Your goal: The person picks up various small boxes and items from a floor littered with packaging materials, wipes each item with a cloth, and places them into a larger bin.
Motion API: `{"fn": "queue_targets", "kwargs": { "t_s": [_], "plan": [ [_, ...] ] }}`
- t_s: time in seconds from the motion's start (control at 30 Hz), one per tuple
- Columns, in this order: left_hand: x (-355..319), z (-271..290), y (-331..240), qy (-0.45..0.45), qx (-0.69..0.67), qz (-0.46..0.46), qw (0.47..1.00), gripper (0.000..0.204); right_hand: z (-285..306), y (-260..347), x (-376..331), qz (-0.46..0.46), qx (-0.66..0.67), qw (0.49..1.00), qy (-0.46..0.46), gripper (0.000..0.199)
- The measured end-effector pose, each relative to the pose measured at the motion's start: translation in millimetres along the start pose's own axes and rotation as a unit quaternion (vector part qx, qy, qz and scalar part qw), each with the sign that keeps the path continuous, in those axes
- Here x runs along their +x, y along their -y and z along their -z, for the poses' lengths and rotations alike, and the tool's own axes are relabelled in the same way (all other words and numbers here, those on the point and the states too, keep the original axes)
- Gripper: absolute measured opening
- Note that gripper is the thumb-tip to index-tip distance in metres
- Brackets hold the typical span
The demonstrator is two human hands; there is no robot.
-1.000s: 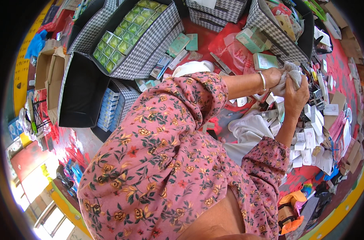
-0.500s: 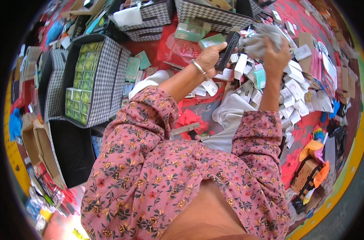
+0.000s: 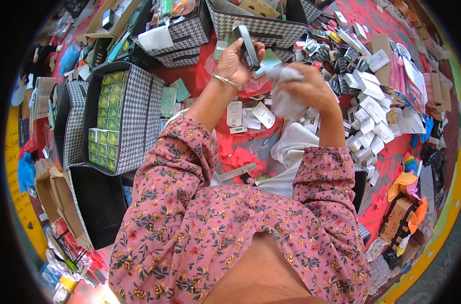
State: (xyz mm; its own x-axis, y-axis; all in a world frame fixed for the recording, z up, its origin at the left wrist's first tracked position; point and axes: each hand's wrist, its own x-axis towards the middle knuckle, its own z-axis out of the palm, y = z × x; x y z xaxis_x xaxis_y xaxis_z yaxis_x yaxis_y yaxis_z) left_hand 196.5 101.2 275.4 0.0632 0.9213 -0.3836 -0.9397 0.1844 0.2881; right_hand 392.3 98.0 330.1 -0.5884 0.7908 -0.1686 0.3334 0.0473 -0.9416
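My left hand (image 3: 234,65), with a bangle at the wrist, is closed round a narrow black box (image 3: 248,48), held tilted with its long side upward. A greyish-white cloth (image 3: 287,96) is bunched in my right hand (image 3: 311,87), blurred by motion. The cloth is just right of the black box, and I cannot tell whether they touch. Below my hands lie white cards (image 3: 263,115) on the red ground sheet. Right of my right hand spreads a heap of small white boxes (image 3: 370,109), with small black boxes (image 3: 349,58) farther back.
On the left a houndstooth storage bin (image 3: 144,109) holds rows of green boxes (image 3: 109,104). More houndstooth bins (image 3: 261,28) stand at the back. An open black bin (image 3: 96,202) and a cardboard box (image 3: 55,190) are at the lower left.
Both hands have moved left, the left one also slightly away from me with the black box. The cloth has come left and nearer, uncovering part of the heap and the black boxes behind.
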Motion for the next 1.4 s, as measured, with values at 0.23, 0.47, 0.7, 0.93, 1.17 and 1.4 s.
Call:
{"fn": "queue_targets", "kwargs": {
  "t_s": [0.23,0.47,0.7,0.93,1.17,1.4],
  "plan": [
    [-5,0,-3,-0.011,0.204,-0.017,0.979,0.034,17,-5,8,-0.057,0.156,0.958,-0.235,0.026],
    [10,34,-9,0.172,0.022,0.137,0.975,0.039,-21,16,22,0.128,-0.024,0.949,-0.286,0.023],
    [-16,-2,21,0.020,0.124,0.121,0.985,0.030,-38,7,32,0.217,-0.286,0.897,-0.258,0.025],
    [-13,15,28,0.113,0.083,0.177,0.974,0.028,13,-5,36,0.153,-0.326,0.773,-0.522,0.018],
    [-3,14,20,0.013,0.089,0.100,0.991,0.025,-29,-8,37,0.235,-0.237,0.932,-0.145,0.026],
    [12,27,-11,0.023,0.179,0.054,0.982,0.028,-3,-17,21,0.043,-0.248,0.920,-0.301,0.023]
  ]
}}
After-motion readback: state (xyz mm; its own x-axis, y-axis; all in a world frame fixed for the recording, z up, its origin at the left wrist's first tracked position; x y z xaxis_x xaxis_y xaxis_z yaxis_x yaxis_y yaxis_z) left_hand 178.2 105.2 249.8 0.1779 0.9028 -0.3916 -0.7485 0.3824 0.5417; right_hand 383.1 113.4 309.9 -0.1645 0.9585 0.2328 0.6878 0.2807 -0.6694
